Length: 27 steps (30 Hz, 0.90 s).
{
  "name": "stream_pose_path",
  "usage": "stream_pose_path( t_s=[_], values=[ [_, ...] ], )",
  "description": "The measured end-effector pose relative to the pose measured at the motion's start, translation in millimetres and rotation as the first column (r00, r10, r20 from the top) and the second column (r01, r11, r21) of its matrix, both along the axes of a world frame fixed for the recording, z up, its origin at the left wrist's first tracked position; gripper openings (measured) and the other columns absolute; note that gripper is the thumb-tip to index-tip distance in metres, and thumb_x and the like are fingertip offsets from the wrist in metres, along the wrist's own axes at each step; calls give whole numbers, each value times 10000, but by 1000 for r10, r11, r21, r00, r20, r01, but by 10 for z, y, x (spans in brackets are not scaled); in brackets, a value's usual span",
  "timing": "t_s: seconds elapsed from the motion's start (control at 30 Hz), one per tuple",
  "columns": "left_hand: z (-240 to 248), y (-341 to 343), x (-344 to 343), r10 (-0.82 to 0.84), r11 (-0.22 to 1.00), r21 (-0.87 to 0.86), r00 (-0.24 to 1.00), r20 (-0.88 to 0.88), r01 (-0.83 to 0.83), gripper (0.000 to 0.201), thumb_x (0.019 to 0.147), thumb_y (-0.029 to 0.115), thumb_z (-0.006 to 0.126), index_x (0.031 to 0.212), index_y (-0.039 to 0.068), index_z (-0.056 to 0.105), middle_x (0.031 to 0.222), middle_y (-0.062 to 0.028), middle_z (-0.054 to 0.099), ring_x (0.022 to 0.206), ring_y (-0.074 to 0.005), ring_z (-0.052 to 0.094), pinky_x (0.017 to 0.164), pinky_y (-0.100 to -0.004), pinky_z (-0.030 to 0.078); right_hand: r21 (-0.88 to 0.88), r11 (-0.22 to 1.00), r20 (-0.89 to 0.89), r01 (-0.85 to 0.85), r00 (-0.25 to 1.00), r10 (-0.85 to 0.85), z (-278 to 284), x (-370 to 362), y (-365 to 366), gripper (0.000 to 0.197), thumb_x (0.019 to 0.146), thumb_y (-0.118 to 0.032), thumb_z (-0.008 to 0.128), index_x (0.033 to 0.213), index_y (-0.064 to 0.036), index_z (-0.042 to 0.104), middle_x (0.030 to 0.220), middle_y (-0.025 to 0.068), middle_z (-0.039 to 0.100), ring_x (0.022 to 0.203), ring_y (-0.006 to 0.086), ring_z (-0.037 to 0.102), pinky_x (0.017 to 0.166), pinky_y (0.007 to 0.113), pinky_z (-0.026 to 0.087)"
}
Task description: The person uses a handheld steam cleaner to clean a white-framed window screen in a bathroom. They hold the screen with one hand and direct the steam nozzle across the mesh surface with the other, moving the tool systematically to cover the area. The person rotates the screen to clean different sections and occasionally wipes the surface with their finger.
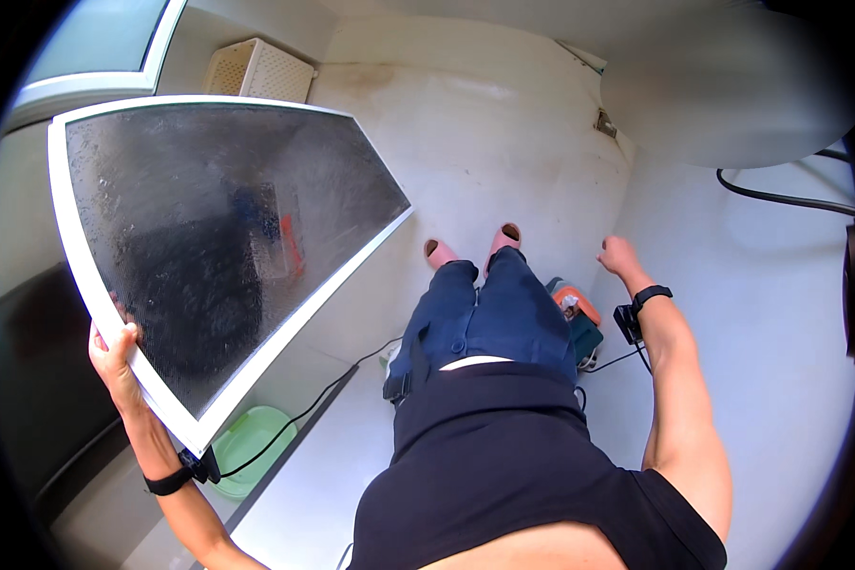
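A white-framed window screen [228, 209] with a dark, wet-looking surface is tilted up on my left side. My left hand [116, 361] is closed on the near left edge of its frame, thumb on the front and some fingers behind, partly seen through it. My right hand [620, 256] is held out to the right, curled into a fist, with nothing visible in it. It is apart from the screen, over the pale floor near the right wall.
A green basin [252, 446] sits below the screen. A perforated cream basket [261, 71] stands behind it. Beside my right leg are an orange and teal container [579, 318]. A blurred pale round object [722, 90] fills the upper right, near a black hose [779, 197]. A dark cable runs from my left wrist.
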<state>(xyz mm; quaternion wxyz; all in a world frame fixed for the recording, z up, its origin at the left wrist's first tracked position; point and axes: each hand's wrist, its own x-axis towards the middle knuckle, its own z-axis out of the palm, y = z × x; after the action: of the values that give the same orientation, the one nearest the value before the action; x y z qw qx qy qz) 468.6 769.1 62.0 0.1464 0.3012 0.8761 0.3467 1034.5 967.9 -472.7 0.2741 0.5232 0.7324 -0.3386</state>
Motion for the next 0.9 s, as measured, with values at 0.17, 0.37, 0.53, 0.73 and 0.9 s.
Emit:
stream_pose_path(
  t_s=[0.17,0.37,0.53,0.73,0.9],
  values=[
    [-9,32,29,-13,999,-33,999,-41,12,548,668,201,718,1126,-23,516,828,-55,544,653,-80,540,609,-185,444,19,998,-36,55,998,-55,-65,116,79,355,712,-241,689,993,-32,634,994,205,627,964,355,591,824,423,483],
    [-39,93,91,-38,998,-55,997,-75,34,517,667,196,702,1109,-9,530,818,-49,544,653,-80,542,609,-191,448,47,983,-77,175,982,-171,6,224,251,338,699,-229,705,930,8,636,952,216,632,925,359,598,807,407,482],
    [-29,260,261,-38,995,-101,994,-106,27,455,679,169,677,1079,5,537,782,-24,530,646,-76,528,603,-195,433,6,986,-83,168,982,-167,53,415,256,336,702,-229,703,929,11,640,940,214,637,916,354,606,805,400,483],
    [-33,636,584,-15,990,-138,990,-140,-5,416,679,147,676,1051,22,537,759,-17,528,638,-73,523,602,-202,431,-84,985,-48,148,987,-152,4,640,391,328,710,-223,694,937,8,642,948,214,637,925,350,606,808,396,483],
    [-28,605,470,-24,988,-153,989,-148,2,405,687,149,673,1047,23,536,756,-12,526,640,-71,519,596,-203,425,-59,984,-86,168,981,-173,-22,534,457,329,696,-218,691,929,8,640,929,215,636,912,356,604,799,399,483]
  ],
)
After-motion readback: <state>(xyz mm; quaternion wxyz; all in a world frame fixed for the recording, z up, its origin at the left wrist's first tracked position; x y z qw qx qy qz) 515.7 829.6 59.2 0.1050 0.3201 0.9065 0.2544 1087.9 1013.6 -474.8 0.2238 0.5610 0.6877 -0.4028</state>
